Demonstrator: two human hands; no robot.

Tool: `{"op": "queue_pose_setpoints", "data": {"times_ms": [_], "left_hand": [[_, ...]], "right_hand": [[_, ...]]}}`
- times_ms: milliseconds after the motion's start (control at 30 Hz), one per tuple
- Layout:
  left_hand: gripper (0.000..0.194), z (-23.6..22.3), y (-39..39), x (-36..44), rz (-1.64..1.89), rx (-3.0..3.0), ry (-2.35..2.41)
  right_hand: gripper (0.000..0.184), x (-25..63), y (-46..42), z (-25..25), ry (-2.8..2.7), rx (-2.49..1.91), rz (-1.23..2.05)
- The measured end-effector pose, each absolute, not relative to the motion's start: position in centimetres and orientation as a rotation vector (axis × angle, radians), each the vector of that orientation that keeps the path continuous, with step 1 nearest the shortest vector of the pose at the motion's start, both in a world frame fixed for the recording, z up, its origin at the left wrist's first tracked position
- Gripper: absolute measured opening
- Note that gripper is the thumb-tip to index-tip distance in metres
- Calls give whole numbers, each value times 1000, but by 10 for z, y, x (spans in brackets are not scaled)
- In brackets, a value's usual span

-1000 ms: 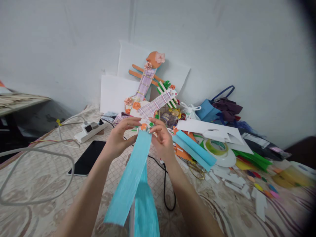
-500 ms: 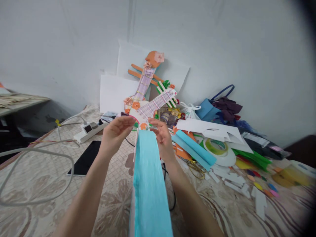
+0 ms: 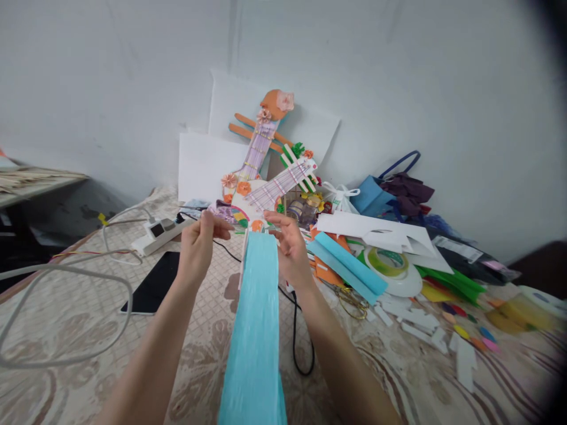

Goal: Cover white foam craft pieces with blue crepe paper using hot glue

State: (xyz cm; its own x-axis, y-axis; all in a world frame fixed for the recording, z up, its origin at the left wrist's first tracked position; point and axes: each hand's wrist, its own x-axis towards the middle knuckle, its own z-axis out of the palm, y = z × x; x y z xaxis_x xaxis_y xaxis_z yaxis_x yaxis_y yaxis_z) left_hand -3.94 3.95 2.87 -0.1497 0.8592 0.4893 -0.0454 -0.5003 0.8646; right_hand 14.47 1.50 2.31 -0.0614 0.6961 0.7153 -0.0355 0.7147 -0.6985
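A long light-blue paper-covered piece [image 3: 253, 330] runs from the bottom of the view towards the middle, with a white edge along its far left side. Left of its far end, my left hand [image 3: 197, 245] is apart from it, fingers bent and separated, with nothing visible in them. Close against the right side of that end is my right hand [image 3: 290, 245], its fingers loosely curved and apart; I cannot tell whether they touch the paper. Just beyond the hands, two decorated paper instruments [image 3: 259, 150] with strings and paper flowers lean before white boards.
On the right lie folded blue paper [image 3: 349, 268], tape [image 3: 387, 262], scissors [image 3: 352, 301] and paper scraps [image 3: 425, 324]. On the left are a black tablet [image 3: 153, 283], a power strip [image 3: 157, 236] and a looping cable [image 3: 66, 360]. A black cord [image 3: 296, 348] lies near my right forearm.
My left hand has drawn away to the left from the far end of the blue piece. The near end of that piece has swung left. My right hand stays nearly in place.
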Motion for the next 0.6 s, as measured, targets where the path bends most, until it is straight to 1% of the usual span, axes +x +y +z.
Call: {"op": "queue_pose_setpoints", "data": {"times_ms": [67, 300, 600], "left_hand": [[54, 28, 41, -41, 1672, 1336, 864], [49, 32, 45, -43, 1648, 1187, 755], [24, 32, 45, -44, 1649, 1172, 805]], "right_hand": [[28, 144, 15, 23, -1534, -582, 643], [28, 143, 15, 23, -1523, -545, 667], [28, 144, 18, 21, -1532, -551, 648]]}}
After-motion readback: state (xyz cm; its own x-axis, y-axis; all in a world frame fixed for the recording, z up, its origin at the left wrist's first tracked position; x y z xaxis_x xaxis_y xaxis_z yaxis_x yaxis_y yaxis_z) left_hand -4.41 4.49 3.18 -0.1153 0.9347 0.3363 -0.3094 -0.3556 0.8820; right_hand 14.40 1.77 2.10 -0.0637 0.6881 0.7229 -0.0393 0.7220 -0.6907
